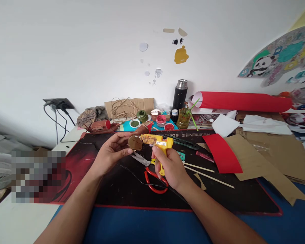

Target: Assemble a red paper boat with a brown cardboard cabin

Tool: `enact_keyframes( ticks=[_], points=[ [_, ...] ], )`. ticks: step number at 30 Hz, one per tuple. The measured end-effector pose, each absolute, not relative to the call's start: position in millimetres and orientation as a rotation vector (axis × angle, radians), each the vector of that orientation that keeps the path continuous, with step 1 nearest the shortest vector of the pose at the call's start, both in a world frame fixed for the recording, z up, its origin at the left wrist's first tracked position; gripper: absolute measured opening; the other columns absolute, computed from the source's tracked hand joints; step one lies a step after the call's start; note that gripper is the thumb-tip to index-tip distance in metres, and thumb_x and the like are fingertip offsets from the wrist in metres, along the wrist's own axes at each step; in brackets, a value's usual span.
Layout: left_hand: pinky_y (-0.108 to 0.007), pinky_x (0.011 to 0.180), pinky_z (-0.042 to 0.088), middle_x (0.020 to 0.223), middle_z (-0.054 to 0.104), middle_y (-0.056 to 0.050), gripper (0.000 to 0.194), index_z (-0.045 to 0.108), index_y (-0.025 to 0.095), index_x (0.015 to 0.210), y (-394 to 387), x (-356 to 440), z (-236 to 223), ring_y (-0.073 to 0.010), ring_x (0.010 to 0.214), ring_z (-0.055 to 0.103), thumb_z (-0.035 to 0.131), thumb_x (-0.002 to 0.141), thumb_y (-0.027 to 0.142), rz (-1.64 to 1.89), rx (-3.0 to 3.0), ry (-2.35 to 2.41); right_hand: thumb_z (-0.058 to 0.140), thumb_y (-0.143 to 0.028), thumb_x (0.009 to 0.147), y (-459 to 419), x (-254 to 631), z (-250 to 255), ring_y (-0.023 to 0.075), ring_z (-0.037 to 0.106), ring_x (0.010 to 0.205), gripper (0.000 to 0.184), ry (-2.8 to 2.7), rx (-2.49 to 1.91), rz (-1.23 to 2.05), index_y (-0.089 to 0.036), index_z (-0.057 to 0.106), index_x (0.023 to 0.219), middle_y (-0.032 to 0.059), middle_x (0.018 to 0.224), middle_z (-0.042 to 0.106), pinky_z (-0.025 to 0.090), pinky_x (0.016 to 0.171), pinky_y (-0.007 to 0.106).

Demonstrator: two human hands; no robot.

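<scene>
My left hand (111,151) pinches a small brown cardboard piece (135,143) and holds it up above the black mat (117,189). A yellow glue gun (159,144) sits in my right hand (167,166), fingers wrapped round its handle, with its nozzle touching the cardboard piece. Scissors with red handles (152,176) lie on the mat just below both hands.
Thin wooden sticks (208,174), a curved red sheet (222,152) and large brown cardboard pieces (264,159) lie to the right. Small jars of powder (161,120), a black flask (180,95), coiled string (120,109) and a red roll (244,101) line the back. A wall socket (58,103) with cables is at left.
</scene>
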State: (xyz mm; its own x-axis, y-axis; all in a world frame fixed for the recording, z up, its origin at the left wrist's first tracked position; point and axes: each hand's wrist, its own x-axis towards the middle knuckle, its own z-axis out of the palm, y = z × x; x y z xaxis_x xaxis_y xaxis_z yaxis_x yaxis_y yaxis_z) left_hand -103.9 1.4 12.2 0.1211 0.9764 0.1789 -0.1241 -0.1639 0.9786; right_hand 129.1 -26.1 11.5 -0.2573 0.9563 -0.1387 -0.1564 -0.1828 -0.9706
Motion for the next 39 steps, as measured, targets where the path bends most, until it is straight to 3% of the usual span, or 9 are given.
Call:
enact_keyframes(
  ticks=[30, 39],
  points=[
    [-0.030, 0.081, 0.069, 0.116, 0.087, -0.008, 0.044, 0.081, 0.025, 0.113, -1.2, -102.6, 22.6, -0.0262, 0.104, 0.082, 0.100, 0.074, 0.019, 1.363, 1.295, 0.937, 0.068, -0.083, 0.085, -24.8, 131.5, 13.3, 0.0126, 0.048, 0.033, 0.061, -1.140, -1.090, 1.574, -0.024, 0.056, 0.074, -0.0054, 0.041, 0.051, 0.035, 0.039, 0.025],
    [-0.026, 0.087, 0.066, 0.124, 0.085, -0.009, 0.048, 0.081, 0.024, 0.111, -0.3, -105.5, 21.6, -0.0245, 0.110, 0.081, 0.103, 0.069, 0.020, 1.419, 1.303, 0.949, 0.068, -0.081, 0.084, -25.7, 131.3, 17.9, 0.0117, 0.048, 0.033, 0.060, -1.142, -1.106, 1.580, -0.024, 0.054, 0.073, -0.0067, 0.041, 0.049, 0.035, 0.039, 0.024]
  ],
)
